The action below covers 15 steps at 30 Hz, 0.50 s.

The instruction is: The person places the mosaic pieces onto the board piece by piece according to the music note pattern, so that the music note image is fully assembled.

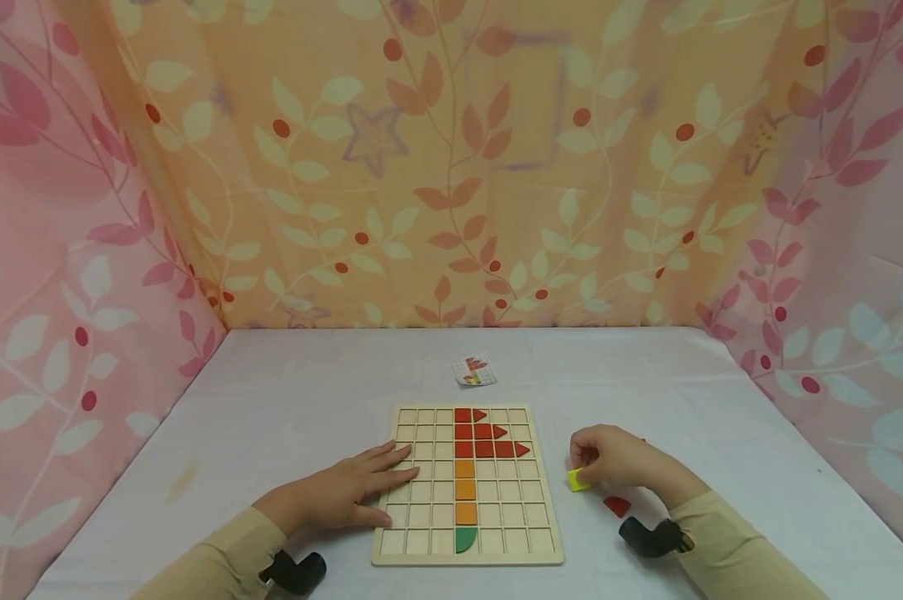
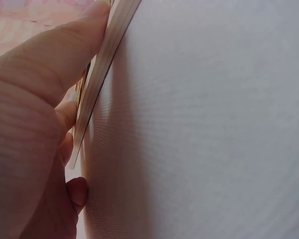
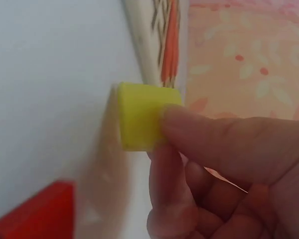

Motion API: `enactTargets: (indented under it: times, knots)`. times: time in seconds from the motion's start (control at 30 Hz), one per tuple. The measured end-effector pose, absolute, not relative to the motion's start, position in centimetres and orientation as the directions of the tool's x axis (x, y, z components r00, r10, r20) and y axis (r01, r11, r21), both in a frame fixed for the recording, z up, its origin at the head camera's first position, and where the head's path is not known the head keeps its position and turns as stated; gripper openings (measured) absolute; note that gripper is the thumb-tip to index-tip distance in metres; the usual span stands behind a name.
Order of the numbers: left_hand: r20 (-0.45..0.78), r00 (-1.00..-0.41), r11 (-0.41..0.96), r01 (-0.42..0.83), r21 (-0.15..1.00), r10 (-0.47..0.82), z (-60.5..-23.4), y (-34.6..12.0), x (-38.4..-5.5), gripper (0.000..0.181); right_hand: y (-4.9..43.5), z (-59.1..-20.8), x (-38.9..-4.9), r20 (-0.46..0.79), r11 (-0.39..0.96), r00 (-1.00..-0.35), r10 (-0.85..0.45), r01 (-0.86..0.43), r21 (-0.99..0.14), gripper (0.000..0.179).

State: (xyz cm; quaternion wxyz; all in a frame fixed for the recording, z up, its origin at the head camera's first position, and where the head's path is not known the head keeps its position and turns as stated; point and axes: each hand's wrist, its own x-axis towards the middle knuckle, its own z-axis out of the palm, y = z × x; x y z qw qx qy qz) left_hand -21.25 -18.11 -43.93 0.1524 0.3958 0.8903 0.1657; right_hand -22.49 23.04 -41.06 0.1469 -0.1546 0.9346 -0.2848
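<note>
A wooden grid board lies on the white table with red, orange and green pieces set in one column and rows beside it. My left hand rests on the board's left edge, fingers spread and mostly straight; in the left wrist view the thumb lies along the board's side. To the right of the board, my right hand pinches a yellow square block between thumb and finger. The same yellow block shows large in the right wrist view, its face partly covered by the thumb.
Below the right hand lies a red piece, and another red bit peeks out behind that hand. A small printed pattern card sits beyond the board's far edge. Patterned curtains enclose the table at the back and sides.
</note>
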Motion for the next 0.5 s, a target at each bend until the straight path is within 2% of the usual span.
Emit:
enactTargets:
  times: [0.3,0.5]
  knots:
    - [-0.153,-0.643,0.639,0.646,0.418,0.750,-44.0,-18.1,-21.3,0.071,19.9,-39.9,-23.0,-0.152,0.679,-0.870,-0.469,-0.246,-0.691,0.010]
    - [-0.160,-0.647,0.646,0.642,0.413,0.745,-44.0,-18.1,-21.3,0.071,16.8,-39.8,-22.9,-0.151,0.651,-0.841,-0.519,-0.274,-0.708,0.006]
